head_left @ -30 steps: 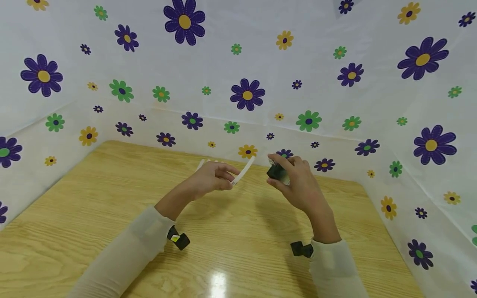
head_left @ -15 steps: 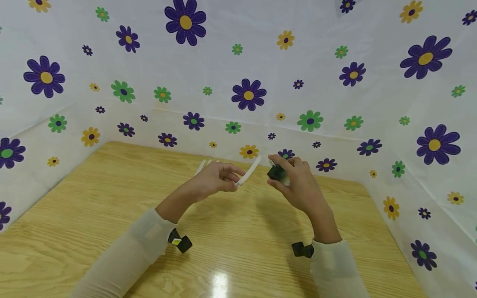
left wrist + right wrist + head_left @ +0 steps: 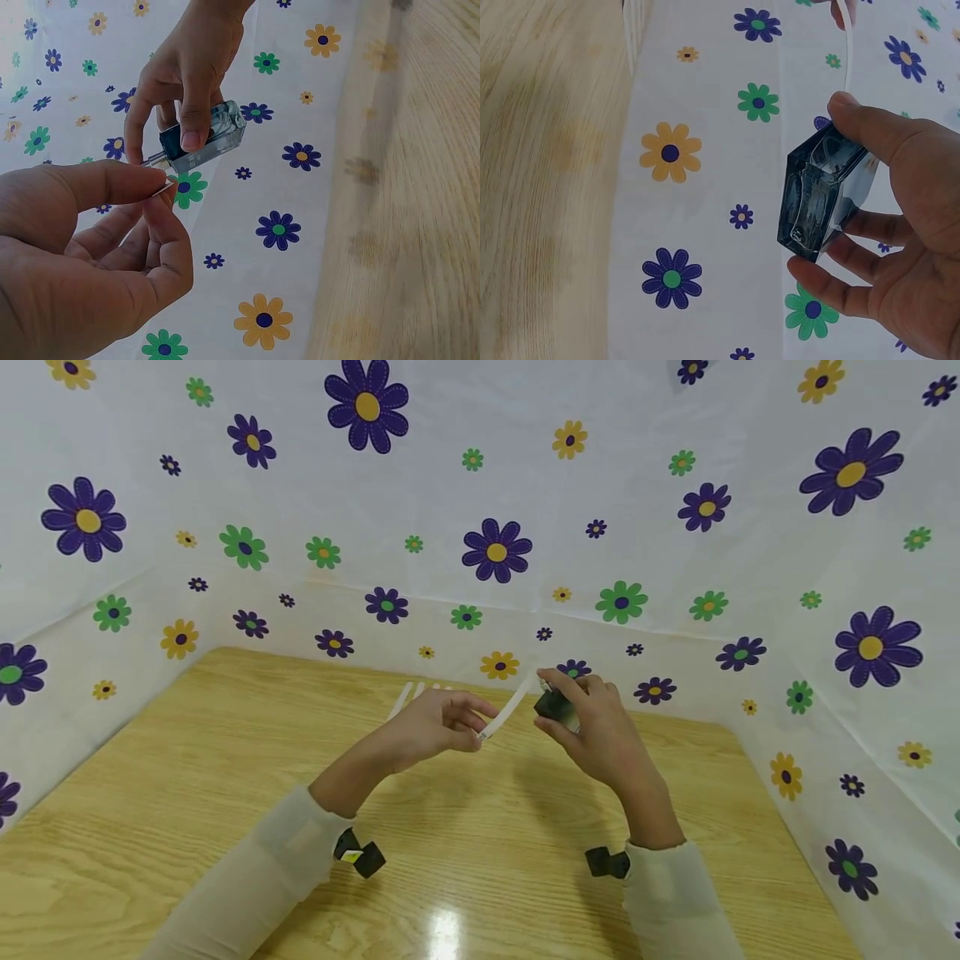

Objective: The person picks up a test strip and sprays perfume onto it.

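Observation:
My left hand [image 3: 431, 731] pinches one end of a narrow white paper strip [image 3: 512, 708] between thumb and fingers. The strip slants up to the right, its far end right at the nozzle of a perfume bottle [image 3: 553, 708]. That bottle is held tilted in my right hand [image 3: 609, 735], clear of the table. In the left wrist view the glass bottle [image 3: 221, 139] looks blue-grey, and a fingertip lies at its metal spray nozzle [image 3: 156, 160]. The right wrist view shows the bottle's faceted base [image 3: 810, 206], with the strip [image 3: 848, 56] running up behind the fingertip.
Several more white strips [image 3: 402, 699] lie at the back of the wooden table [image 3: 480, 860], partly hidden behind my left hand. A white cloth [image 3: 420, 485] printed with flowers stands round the back and sides. Small black cameras [image 3: 367, 858] sit at both wrists.
My left hand has moved a little to the right, bringing the strip's far end up to the bottle's nozzle. My right hand and the bottle have stayed nearly still.

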`<state>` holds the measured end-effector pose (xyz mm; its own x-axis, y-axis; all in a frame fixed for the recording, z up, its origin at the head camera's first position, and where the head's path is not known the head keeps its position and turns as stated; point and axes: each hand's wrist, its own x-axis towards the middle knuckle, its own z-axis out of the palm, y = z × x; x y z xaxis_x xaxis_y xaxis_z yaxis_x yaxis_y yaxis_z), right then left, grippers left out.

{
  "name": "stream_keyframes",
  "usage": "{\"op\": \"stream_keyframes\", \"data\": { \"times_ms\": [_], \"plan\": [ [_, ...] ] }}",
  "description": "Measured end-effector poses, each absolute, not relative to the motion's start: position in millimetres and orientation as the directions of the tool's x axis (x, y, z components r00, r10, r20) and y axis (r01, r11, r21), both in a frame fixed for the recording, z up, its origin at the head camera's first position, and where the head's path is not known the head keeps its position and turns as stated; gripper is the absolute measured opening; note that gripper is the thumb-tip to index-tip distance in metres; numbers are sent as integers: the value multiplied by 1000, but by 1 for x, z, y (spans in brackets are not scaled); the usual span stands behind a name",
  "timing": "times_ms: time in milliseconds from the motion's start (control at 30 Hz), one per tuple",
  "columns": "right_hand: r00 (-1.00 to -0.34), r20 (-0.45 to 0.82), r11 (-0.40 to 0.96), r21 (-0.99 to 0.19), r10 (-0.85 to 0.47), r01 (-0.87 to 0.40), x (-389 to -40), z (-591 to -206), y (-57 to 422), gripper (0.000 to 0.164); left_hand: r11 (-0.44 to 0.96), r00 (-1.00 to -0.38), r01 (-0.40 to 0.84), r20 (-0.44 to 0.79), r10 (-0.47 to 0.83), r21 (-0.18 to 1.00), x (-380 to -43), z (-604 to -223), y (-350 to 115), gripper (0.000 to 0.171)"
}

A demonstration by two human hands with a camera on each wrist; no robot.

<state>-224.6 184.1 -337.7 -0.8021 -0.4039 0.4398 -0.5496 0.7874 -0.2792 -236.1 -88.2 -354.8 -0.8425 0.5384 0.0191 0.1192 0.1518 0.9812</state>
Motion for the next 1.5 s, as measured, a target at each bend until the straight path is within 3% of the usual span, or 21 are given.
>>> {"op": "stream_keyframes", "data": {
  "times_ms": [1500],
  "plan": [
    [-771,457,751,-279,-444,-598,-225,-339,183,61,165,-847,153,43,530,974,-232,-350,-91,40]
  ]
}}
